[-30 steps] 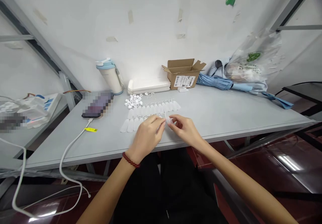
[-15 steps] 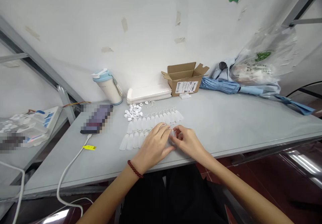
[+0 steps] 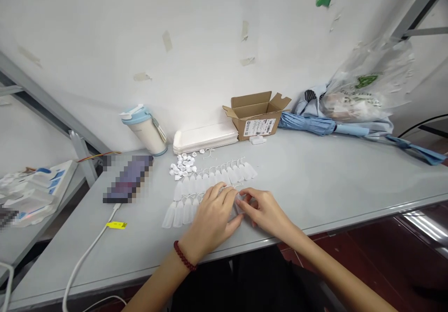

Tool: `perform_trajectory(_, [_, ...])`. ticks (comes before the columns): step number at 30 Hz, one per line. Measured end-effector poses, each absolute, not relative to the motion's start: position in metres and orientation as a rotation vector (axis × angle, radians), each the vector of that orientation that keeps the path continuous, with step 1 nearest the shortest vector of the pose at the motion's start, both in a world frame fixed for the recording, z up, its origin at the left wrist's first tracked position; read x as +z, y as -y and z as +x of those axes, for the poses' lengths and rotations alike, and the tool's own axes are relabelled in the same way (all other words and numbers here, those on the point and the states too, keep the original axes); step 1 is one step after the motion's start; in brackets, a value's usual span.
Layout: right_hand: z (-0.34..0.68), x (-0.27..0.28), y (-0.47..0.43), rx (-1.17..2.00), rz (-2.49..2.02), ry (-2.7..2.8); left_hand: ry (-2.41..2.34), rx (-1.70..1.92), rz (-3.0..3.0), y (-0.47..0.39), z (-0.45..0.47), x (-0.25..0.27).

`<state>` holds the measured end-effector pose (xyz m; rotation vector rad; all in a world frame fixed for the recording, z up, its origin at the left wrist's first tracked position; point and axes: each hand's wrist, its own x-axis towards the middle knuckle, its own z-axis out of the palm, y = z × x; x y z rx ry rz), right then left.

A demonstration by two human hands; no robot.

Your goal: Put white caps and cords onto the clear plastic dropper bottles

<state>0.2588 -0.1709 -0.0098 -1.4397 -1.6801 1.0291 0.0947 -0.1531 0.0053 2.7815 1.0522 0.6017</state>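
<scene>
"Pinching what in the right hand (image 3: 263, 211)?"
"A plastic tag (image 3: 239, 205) — between both hands, near the edge of the table (image 3: 332, 181)."
"And with the left hand (image 3: 214, 218)?"
"Covering part of the front tags (image 3: 178, 213) — can't tell if gripping."

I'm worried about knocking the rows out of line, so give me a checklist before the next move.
1. Right hand on a translucent piece: ok, pinched.
2. Left hand grip: cannot tell, palm side hidden.
3. Back row in line: ok, side by side.
4. Front row fully visible: not ok, left hand covers part.
5. White caps away from hands: ok, piled behind.
</scene>
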Motion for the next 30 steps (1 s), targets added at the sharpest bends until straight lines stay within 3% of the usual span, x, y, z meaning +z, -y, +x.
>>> perform_trajectory(6, [0.254, -0.012, 0.172, 0.847, -1.484, 1.738, -1.061, 0.501, 2.858, 0.152, 0.092, 0.008])
perform_trajectory(25, [0.257, -0.011, 0.173, 0.78, -1.475, 1.802, -1.033, 0.555, 2.697, 0.15, 0.087, 0.008])
perform_trajectory(30, [0.277, 0.009, 0.137, 0.508, -1.47, 1.761, -1.099, 0.623, 2.665, 0.134, 0.073, 0.024])
